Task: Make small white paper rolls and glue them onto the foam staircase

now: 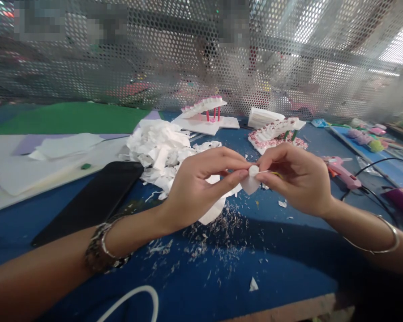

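My left hand (201,181) and my right hand (293,179) meet above the blue table (289,264), both pinching one small white foam piece (251,180) between thumb and fingertips. A thin white strand runs from the piece toward my right fingers. Something small and yellow-green shows inside my right hand; I cannot make it out. A dark beaded bracelet is on my left wrist and a thin silver bangle on my right. White crumbs and shavings (218,237) lie on the table just under my hands.
A heap of white scraps (161,147) lies behind my left hand, a black flat slab (90,201) to its left. White-and-pink foam models (204,112) (275,134) stand further back. A pink glue gun (342,172) with a black cord lies right. Perforated metal screen (174,58) behind.
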A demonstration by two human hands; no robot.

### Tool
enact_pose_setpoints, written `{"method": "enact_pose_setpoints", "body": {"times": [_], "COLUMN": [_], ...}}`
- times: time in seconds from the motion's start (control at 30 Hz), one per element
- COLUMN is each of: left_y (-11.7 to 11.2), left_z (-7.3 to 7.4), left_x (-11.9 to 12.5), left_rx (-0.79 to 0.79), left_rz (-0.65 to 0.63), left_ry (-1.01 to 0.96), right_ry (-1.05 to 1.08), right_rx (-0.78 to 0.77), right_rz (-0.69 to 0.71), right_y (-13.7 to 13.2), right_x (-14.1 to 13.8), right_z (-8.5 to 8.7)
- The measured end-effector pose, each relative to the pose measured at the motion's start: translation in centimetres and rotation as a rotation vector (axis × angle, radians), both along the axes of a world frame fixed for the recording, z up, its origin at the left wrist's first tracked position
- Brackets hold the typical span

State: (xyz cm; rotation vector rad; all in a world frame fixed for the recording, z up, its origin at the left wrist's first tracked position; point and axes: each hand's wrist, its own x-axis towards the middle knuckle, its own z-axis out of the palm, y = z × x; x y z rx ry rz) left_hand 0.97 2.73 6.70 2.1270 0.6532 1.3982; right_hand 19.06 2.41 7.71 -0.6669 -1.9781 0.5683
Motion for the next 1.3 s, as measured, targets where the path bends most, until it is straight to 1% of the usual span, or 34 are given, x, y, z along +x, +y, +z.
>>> {"method": "enact_pose_setpoints", "body": {"times": [0.07,0.17,0.27,0.37,0.6,0.7,0.8,0.9,1.0,1.1,1.17,1.3], "left_y": [-0.1,-0.1,0.0,0.1,0.3,0.2,0.1,-0.2,-0.5,-0.6,-0.5,0.1], "left_z": [0.2,0.4,0.3,0.2,0.1,0.2,0.3,0.3,0.1,0.1,0.0,-0.1], "left_x": [0.0,-0.1,-0.2,-0.2,0.0,0.1,0.3,0.5,0.7,0.8,0.7,0.3], "left_rx": [0.052,0.049,-0.087,-0.215,-0.357,-0.430,-0.455,-0.426,-0.416,-0.398,-0.373,-0.322], "left_rz": [0.011,-0.056,-0.142,-0.187,-0.253,-0.296,-0.271,-0.207,-0.151,-0.131,-0.133,-0.107], "left_ry": [0.032,0.039,0.047,0.033,-0.060,-0.085,-0.101,-0.121,-0.154,-0.151,-0.137,-0.091], "right_ry": [-0.006,-0.018,-0.029,-0.049,-0.117,-0.178,-0.244,-0.262,-0.273,-0.268,-0.278,-0.290], "right_rx": [0.021,0.019,0.022,0.041,0.142,0.175,0.247,0.351,0.486,0.598,0.599,0.493], "right_rz": [0.007,0.024,0.039,0.057,0.049,0.008,-0.078,-0.138,-0.146,-0.150,-0.158,-0.151], "right_y": [-0.1,-0.1,0.0,0.3,0.7,0.6,0.3,0.1,0.0,0.1,0.1,0.0], "right_x": [0.1,0.2,0.4,0.6,1.0,1.1,0.9,0.6,0.4,0.3,0.4,0.5], "right_z": [0.0,0.3,0.5,0.6,0.8,0.9,0.9,0.7,0.4,0.2,0.3,0.6]}}
